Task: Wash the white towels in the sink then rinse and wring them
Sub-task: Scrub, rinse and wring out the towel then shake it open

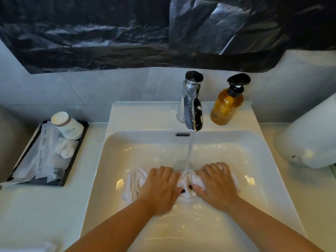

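L hand (160, 186) and R hand (216, 184) both clutch a bunched white towel (187, 180) low in the sink (112, 160), fingers curled round it. Tap stream (189, 155) lands btwn the grips. Looks mid wash/rinse; wringing prob. still to do.

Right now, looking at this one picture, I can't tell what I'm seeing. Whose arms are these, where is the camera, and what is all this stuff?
There is no machine here. A person wears a wide-angle camera on the head, so you look down along their own bare arms. The left hand and right hand both grip a wet white towel bunched in the sink. Water runs from the faucet onto the cloth between the hands. Behind the basin stands an amber soap bottle. On the counter to the left, a dark tray holds stacked paper cups and wrapped toiletries. Black plastic sheeting covers the wall above.
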Motion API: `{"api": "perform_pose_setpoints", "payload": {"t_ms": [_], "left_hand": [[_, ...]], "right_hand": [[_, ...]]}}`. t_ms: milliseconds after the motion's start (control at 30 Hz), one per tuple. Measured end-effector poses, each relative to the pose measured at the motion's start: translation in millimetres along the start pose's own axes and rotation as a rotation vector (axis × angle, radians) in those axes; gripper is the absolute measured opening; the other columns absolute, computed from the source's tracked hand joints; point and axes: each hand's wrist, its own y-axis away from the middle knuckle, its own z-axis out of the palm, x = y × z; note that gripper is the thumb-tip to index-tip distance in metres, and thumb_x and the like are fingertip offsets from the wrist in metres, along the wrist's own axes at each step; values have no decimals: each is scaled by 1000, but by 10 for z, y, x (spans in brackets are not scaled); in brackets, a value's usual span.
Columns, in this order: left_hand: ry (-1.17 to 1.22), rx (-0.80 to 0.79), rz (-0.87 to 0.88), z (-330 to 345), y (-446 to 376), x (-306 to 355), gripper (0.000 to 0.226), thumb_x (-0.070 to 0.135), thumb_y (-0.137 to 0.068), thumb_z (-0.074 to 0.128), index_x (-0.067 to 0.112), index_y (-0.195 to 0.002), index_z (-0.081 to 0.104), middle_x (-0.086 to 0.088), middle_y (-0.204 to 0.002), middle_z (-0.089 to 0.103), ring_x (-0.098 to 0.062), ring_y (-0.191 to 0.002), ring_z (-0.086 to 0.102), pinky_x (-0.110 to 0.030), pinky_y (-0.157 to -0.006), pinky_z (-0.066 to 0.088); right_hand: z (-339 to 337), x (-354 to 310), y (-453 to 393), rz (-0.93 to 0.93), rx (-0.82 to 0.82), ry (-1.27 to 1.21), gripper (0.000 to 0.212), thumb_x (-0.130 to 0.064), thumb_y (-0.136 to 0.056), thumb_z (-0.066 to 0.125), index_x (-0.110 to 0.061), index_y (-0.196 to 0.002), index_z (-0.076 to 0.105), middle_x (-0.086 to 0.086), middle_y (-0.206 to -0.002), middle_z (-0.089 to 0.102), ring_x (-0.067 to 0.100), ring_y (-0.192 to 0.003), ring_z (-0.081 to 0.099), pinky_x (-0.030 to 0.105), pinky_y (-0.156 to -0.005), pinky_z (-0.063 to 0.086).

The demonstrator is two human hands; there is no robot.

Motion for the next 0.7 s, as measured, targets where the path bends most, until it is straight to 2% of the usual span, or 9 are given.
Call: {"api": "perform_pose_setpoints", "payload": {"t_ms": [200, 300, 367, 433, 500, 567, 600, 667, 700], "left_hand": [[-22, -46, -154, 27, -239, -14, 32, 37, -83, 38, 17, -85, 63, 1, -71, 59, -22, -58, 56, -33, -55, 41], [10, -245, -230, -114, -273, 20, 55, 44, -87, 12, 17, -104, 58, 1, -93, 62, -23, -80, 60, -34, -70, 36], [51, -303, -267, -217, -315, 21, 66, 48, -87, 0, 19, -115, 52, 1, -106, 62, -22, -92, 60, -34, -76, 35], [268, -369, -333, -336, -377, -48, 54, 48, -98, 11, 19, -116, 53, -3, -109, 65, -24, -93, 62, -33, -77, 40], [583, -514, -449, -507, -450, -174, 50, 50, -102, 24, 18, -121, 58, -9, -118, 65, -25, -101, 61, -36, -88, 45], [880, -649, -596, -684, -522, -284, 48, 44, -105, 33, 11, -130, 59, -14, -131, 60, -29, -116, 57, -35, -99, 46], [1013, -705, -669, -716, -543, -348, 45, 38, -106, 38, 5, -130, 58, -18, -130, 59, -32, -117, 58, -30, -94, 49], [1259, -850, -870, -829, -541, -423, 45, 41, -104, 45, 2, -122, 57, -21, -114, 63, -31, -97, 65, -27, -74, 54], [1346, -959, -943, -888, -516, -455, 54, 51, -101, 45, 3, -120, 58, -18, -109, 66, -29, -90, 66, -32, -73, 54]], "right_hand": [[81, 8, -230, 58, -37, 59, 26, -42, -81, 50, -21, -73, 62, -3, -63, 57, 24, -60, 55, 38, -70, 34], [7, -99, -284, 102, -171, 5, 28, -43, -83, 47, -22, -69, 59, -5, -58, 56, 22, -56, 55, 36, -68, 38], [-202, -58, -374, 122, -387, -44, 36, -50, -80, 33, -24, -74, 57, -9, -61, 55, 19, -60, 57, 33, -69, 34], [-425, 100, -503, 205, -644, -196, 42, -56, -83, 24, -26, -79, 53, -10, -68, 53, 17, -69, 56, 31, -70, 31], [-503, 36, -718, 485, -842, -451, 39, -53, -95, 41, -20, -79, 57, -4, -76, 59, 19, -75, 58, 30, -66, 38], [-449, 62, -482, 652, -1113, -558, 31, -31, -102, 46, -6, -103, 65, 6, -103, 67, 18, -101, 63, 27, -77, 48], [-578, 70, -399, 827, -1202, -623, 30, -14, -103, 43, 6, -115, 61, 10, -119, 63, 13, -117, 58, 23, -89, 49], [-453, 128, -337, 581, -1213, -853, 37, -15, -100, 40, 5, -111, 69, 14, -120, 66, 9, -113, 63, 23, -96, 48], [-494, 156, -553, 716, -1152, -998, 44, -32, -101, 38, -6, -111, 72, 19, -117, 67, 12, -102, 68, 29, -97, 48]]}}
